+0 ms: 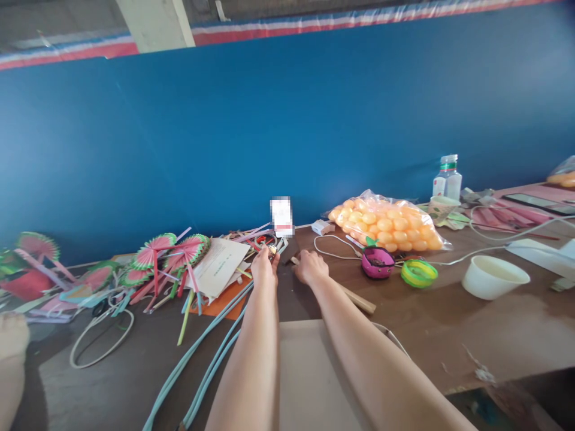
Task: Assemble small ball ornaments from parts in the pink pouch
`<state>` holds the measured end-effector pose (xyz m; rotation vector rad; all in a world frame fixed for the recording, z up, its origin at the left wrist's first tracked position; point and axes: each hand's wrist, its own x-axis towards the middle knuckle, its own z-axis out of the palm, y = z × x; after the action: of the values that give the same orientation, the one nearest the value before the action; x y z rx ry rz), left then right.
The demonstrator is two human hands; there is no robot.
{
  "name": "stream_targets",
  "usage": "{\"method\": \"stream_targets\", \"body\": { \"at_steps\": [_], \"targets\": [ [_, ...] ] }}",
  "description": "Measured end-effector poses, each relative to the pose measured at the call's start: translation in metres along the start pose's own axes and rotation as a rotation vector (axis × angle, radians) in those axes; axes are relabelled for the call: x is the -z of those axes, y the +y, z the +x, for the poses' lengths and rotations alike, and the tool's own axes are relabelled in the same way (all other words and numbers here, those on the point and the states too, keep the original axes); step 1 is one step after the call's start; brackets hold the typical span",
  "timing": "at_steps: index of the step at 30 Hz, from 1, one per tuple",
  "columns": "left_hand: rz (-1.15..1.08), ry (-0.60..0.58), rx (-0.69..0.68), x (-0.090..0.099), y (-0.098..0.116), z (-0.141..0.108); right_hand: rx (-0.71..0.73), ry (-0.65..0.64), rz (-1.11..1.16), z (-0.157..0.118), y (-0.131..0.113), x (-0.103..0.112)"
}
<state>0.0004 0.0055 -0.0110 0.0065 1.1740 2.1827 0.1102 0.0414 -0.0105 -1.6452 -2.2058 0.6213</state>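
Note:
My left hand (265, 266) reaches out over the middle of the table, fingers closed around a small shiny thing (272, 249) that is too small to make out. To its right, my right hand (311, 266) is curled over a wooden strip (359, 299); one end pokes out left of the fingers, and my forearm covers part of its length. Just beyond my hands stands a small white card or box (281, 216), its face blurred. Long pale-blue strips (197, 353) run alongside my left forearm. Below my forearms lies a flat beige board (309, 365).
Watermelon-patterned paper fans (155, 250) and a printed sheet (220, 266) are heaped left. At right are a bag of orange balls (389, 224), a purple pouch (377, 263), a green-yellow ring (418, 273) and a white bowl (494, 277). Another person's hand (12, 335) shows at far left.

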Motion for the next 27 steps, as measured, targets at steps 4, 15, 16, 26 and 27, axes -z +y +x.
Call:
{"method": "stream_targets", "body": {
  "at_steps": [4, 15, 16, 26, 27],
  "targets": [
    [-0.017, 0.032, 0.012, 0.0, 0.0, 0.003, -0.025, -0.096, -0.099, -0.002, 0.0, -0.003],
    [-0.071, 0.107, 0.03, 0.002, 0.001, 0.005, 0.233, 0.321, 0.037, -0.008, -0.008, 0.002],
    [-0.071, 0.107, 0.029, 0.002, 0.001, 0.005, 0.283, 0.368, 0.049, -0.011, -0.01, 0.003],
    [-0.023, 0.034, -0.007, 0.004, -0.001, 0.006, 0.459, 0.513, 0.086, -0.022, -0.019, 0.001],
    [-0.027, 0.03, -0.008, 0.003, -0.001, 0.006, 0.456, 0.495, 0.081, -0.021, -0.019, 0.0]
  ]
}}
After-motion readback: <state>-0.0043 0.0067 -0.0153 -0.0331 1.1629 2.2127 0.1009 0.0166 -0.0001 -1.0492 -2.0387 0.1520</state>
